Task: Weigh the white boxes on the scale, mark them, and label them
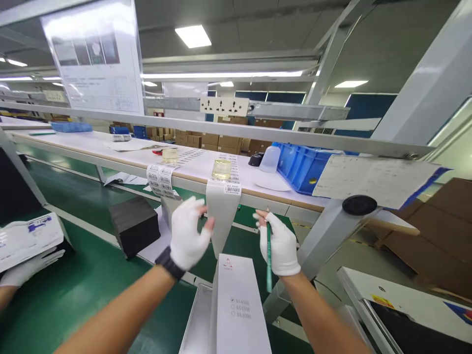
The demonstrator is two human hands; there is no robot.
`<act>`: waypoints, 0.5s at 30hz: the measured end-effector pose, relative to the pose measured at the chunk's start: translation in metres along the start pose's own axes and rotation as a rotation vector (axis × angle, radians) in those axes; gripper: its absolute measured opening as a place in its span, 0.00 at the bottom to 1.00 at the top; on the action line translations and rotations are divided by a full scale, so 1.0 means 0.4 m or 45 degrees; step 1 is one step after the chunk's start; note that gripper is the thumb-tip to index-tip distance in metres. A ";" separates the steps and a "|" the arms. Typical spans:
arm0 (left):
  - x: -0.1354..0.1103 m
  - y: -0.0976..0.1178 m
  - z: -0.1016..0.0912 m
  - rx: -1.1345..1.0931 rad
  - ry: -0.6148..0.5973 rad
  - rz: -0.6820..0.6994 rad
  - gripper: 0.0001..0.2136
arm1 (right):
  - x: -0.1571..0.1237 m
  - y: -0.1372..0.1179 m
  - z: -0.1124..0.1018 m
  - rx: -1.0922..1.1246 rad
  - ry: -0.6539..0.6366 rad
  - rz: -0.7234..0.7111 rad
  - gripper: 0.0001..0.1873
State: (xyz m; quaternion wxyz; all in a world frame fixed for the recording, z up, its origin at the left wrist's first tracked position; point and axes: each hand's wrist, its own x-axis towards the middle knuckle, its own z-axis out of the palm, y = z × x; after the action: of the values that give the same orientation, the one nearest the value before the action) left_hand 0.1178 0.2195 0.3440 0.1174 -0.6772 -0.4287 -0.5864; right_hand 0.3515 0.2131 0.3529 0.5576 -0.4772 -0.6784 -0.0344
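A green belt [73, 290] is seen running below a long white shelf [121, 153] under ceiling lights, with cardboard cartons [221, 142] stacked behind. On the shelf, a blue crate [300, 167] is set, its contents hidden; a jar [221, 169] of yellowish liquid is placed on a label strip [222, 216] that hangs over the edge. A white box [238, 305] is stood on the belt below. The left hand [188, 236], gloved, is held beside the strip, fingertips nearly pinched at its edge; whether it is gripped cannot be told. A green pen [269, 255] is clasped in the gloved right hand [280, 243]. A black block [134, 223] lies at left.
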 end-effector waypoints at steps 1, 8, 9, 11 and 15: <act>0.072 -0.020 0.029 0.012 0.007 -0.006 0.14 | 0.047 -0.015 0.003 -0.126 0.030 -0.173 0.16; 0.225 -0.081 0.152 0.073 -0.074 0.040 0.18 | 0.237 -0.049 0.053 -0.846 -0.072 -0.550 0.09; 0.216 -0.085 0.155 0.065 -0.048 0.044 0.18 | 0.243 -0.049 0.059 -0.871 -0.082 -0.581 0.09; 0.201 -0.085 0.151 0.067 -0.022 0.039 0.19 | 0.246 -0.054 0.063 -0.881 -0.074 -0.693 0.11; 0.210 -0.075 0.135 0.095 -0.160 -0.014 0.28 | 0.226 -0.042 0.050 -0.781 0.037 -1.015 0.17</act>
State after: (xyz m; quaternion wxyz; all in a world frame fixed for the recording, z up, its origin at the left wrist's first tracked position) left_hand 0.1292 0.3106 0.3938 0.1121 -0.7055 -0.4605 -0.5269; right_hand 0.3324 0.2704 0.4248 0.3444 -0.3224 -0.7588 -0.4491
